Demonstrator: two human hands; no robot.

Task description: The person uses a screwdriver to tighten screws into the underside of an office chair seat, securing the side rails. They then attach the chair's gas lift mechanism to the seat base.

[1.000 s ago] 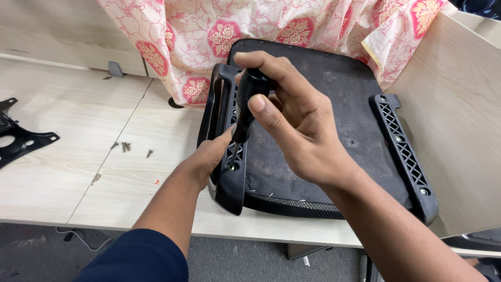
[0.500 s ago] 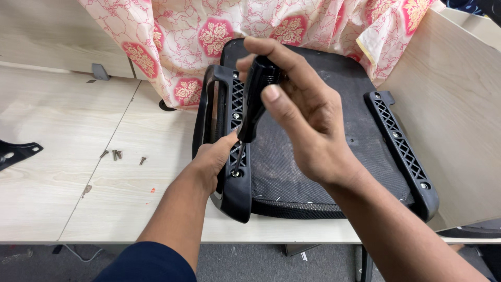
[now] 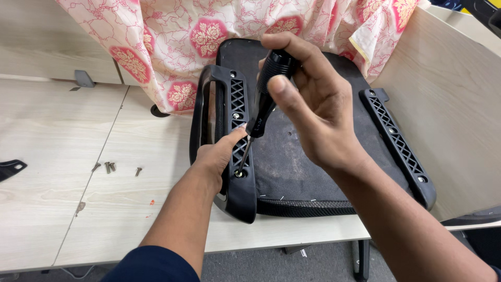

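Right hand (image 3: 318,115) closed around screwdriver (image 3: 263,99), tip at armrest (image 3: 237,151) screw; left hand (image 3: 216,156) steadies armrest, fingers partly curled.

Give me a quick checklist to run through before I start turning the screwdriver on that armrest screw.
1. Tip seated: the screwdriver runs down to the screw at the near end of the armrest bracket; whether it sits fully in the head: cannot tell.
2. Right hand grip on the handle: ok, fingers wrapped round it.
3. Left hand steadying the bracket: ok, but a fingertip lies close to the shaft.
4. Seat base flat on the table: ok.
5. Spare screws within view: ok, loose on the table to the left.
6. Floral cloth clear of the tool: ok.
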